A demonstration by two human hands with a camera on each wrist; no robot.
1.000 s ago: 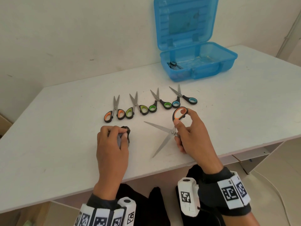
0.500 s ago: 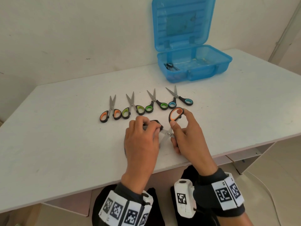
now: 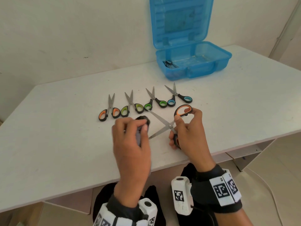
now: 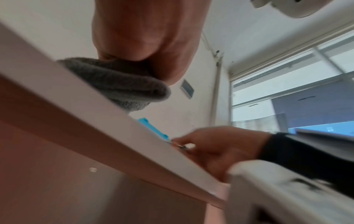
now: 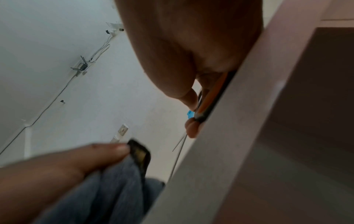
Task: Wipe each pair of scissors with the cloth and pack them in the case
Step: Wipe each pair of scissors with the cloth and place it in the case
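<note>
My right hand (image 3: 187, 128) grips a pair of orange-handled scissors (image 3: 164, 123) by both handles, blades spread wide over the table's front. My left hand (image 3: 133, 134) holds a bunched grey cloth (image 4: 118, 84) just left of the blades, apart from them. The cloth (image 5: 114, 189) has a dark trim. Several more scissors lie in a row behind: orange-handled (image 3: 109, 110), yellow-green (image 3: 132, 106), green (image 3: 154, 101) and blue (image 3: 177, 97). The open blue case (image 3: 193, 62) stands at the back with one dark pair of scissors (image 3: 169, 63) inside.
The white table (image 3: 65, 144) ends just under my wrists; its front edge (image 4: 114, 136) fills the wrist views. A wall rises behind the table. The case lid stands upright against it.
My left hand with the cloth slid off the scissor blade and back to the left. The right hand kept the scissors spread and turned them slightly.
</note>
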